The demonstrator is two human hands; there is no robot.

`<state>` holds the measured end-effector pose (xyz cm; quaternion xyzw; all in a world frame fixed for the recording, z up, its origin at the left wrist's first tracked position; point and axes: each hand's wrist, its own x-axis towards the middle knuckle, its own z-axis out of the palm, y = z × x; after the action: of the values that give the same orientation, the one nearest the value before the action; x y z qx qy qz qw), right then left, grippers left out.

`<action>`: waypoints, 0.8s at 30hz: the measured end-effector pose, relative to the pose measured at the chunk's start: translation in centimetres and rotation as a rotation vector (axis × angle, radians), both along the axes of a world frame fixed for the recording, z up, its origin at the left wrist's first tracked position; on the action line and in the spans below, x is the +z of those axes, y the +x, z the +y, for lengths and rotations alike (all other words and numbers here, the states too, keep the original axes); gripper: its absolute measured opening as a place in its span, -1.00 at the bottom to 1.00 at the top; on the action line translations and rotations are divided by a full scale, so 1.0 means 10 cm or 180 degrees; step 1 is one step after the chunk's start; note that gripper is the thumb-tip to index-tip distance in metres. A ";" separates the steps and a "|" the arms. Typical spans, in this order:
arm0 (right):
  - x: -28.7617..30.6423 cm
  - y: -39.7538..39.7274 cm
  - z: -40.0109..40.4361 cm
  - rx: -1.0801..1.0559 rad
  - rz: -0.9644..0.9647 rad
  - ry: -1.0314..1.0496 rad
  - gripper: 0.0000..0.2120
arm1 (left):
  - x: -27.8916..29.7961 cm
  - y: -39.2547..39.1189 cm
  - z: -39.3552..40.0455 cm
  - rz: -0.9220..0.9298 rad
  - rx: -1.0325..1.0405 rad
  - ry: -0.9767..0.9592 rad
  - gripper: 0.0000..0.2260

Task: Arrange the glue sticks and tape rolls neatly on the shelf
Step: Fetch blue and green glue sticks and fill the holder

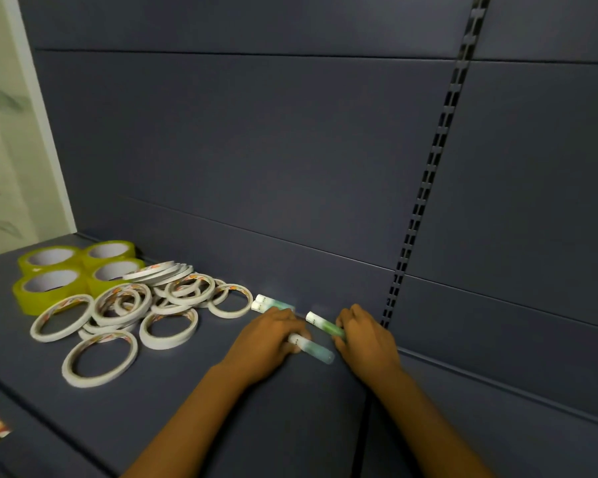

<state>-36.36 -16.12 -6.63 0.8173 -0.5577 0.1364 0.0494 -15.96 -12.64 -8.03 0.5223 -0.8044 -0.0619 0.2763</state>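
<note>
Shelf (194, 408): dark blue-grey metal, slotted upright (439, 139) in the back panel.
Left hand (273, 343): fingers curled round a glue stick (313, 348).
Right hand (366, 336): fingers gripping another glue stick (325, 324).
Two more glue sticks (271, 302): lying against the back panel.
White tape rolls (145, 312): loose heap at left.
Yellow tape rolls (73, 270): four, grouped behind.
Room: pale wall (4, 132) at far left.

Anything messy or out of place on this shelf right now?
Yes. The white tape rolls lie in a loose overlapping heap, some leaning on others, unlike the four yellow tape rolls set in a tidy block. The glue sticks lie at differing angles.
</note>
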 end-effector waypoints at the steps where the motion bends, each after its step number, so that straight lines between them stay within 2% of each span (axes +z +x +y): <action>1: 0.00 0.00 0.00 0.0016 -0.0015 -0.0002 -0.82 | 0.00 0.03 0.01 0.0081 0.0038 0.0041 -0.84; 5: -0.01 -0.01 0.06 -0.0031 -0.0378 0.0076 -0.88 | 0.04 0.07 0.04 0.0652 0.0176 0.0196 -0.84; 10: 0.02 -0.12 0.15 -0.0056 -0.2183 0.0479 -0.88 | 0.13 -0.08 0.07 0.1699 0.0269 0.0321 -0.84; 14: 0.08 -0.28 0.22 -0.0073 -0.3323 0.0634 -0.83 | 0.21 -0.30 0.08 0.2045 0.0172 0.0341 -0.85; 19: 0.13 -0.69 0.34 -0.0162 -0.3643 0.0402 -0.85 | 0.29 -0.67 0.09 0.2180 0.0075 0.0422 -0.82; 24: 0.27 -1.25 0.58 -0.0214 -0.3827 0.0095 -0.87 | 0.42 -1.24 0.21 0.2061 -0.0106 0.0510 -0.81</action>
<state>-48.83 -10.34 -3.94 0.5794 -0.5153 0.5652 -0.2817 -28.33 -10.50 -3.78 0.4824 -0.6758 -0.2922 0.4746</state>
